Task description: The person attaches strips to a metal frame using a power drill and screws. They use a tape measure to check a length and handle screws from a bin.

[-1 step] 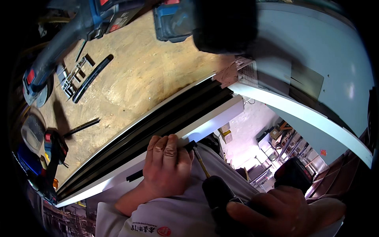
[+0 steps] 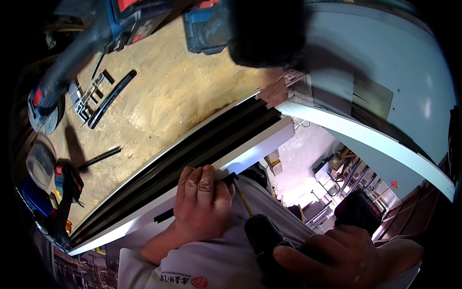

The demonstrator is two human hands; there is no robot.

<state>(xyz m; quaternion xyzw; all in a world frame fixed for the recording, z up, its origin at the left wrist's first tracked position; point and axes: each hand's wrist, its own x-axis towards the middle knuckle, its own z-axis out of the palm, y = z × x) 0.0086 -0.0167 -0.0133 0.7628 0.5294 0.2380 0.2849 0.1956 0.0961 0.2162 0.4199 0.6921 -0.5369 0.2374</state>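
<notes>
A long white frame profile [image 2: 262, 144] with dark grooves lies slantwise along the bench's near edge. My left hand [image 2: 202, 207] is closed over its near side, fingers curled on the upper edge. Under that hand a narrow black bar [image 2: 164, 216] shows at both sides, held against the profile's near face. My right hand [image 2: 337, 255] grips a dark cordless drill [image 2: 264, 236]. Its long, thin brass-coloured bit [image 2: 247, 204] points up and left, the tip at the black bar's right end. Whether the tip is inside a hole cannot be made out.
On the wooden bench [image 2: 154, 106] lie an angle grinder [image 2: 45, 96], metal clips [image 2: 89, 98], a curved black strip [image 2: 113, 98] and another cordless tool [image 2: 67, 180]. A blurred dark object [image 2: 267, 33] hangs close at the top. A white strip [image 2: 370, 135] curves along the right.
</notes>
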